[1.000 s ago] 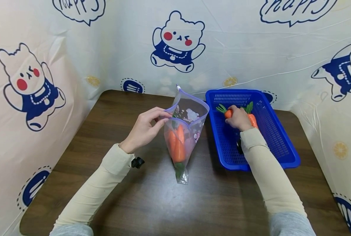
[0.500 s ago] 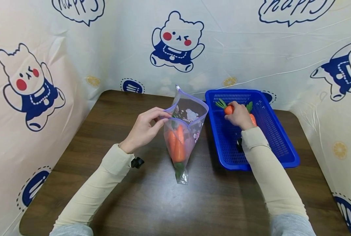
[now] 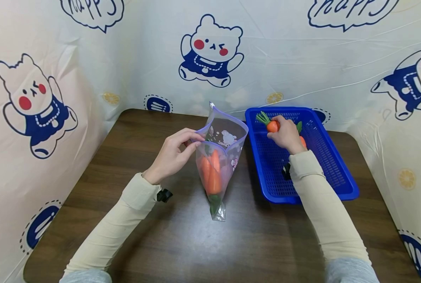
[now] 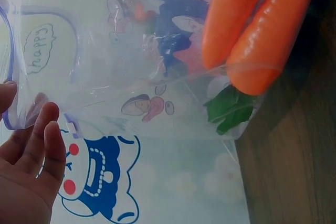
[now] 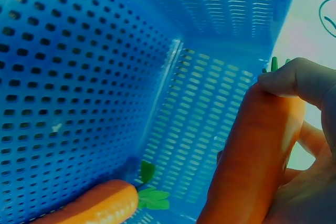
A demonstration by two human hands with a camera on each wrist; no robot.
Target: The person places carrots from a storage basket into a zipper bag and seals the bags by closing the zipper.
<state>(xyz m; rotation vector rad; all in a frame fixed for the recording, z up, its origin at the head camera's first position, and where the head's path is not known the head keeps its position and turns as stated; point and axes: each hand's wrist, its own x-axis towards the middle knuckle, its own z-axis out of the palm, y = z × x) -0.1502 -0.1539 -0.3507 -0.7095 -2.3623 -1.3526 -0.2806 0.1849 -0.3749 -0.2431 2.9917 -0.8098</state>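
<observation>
My left hand [image 3: 175,153] pinches the purple rim of a clear zip bag [image 3: 228,135] between thumb and fingers, its mouth spread wide. Inside the bag lie orange carrots [image 3: 215,173], green tops downward; the left wrist view shows two carrots [image 4: 268,40] through the film. Over the blue basket, my right hand [image 3: 286,135] grips a carrot [image 3: 273,126] near its green-topped end. In the right wrist view this carrot [image 5: 252,156] is held along the palm, thumb across its upper end. Another carrot [image 5: 100,203] with green leaves lies on the basket floor, partly hidden by my hand in the head view.
The blue perforated basket [image 3: 260,181] stands right of the bag on the brown wooden table [image 3: 143,243]. A white curtain [image 3: 284,51] with printed bears hangs behind and at both sides. A zip slider [image 3: 212,105] sits at the bag's far corner.
My right hand has lifted the carrot slightly up and toward the back left of the basket. My left hand and the bag hold their place.
</observation>
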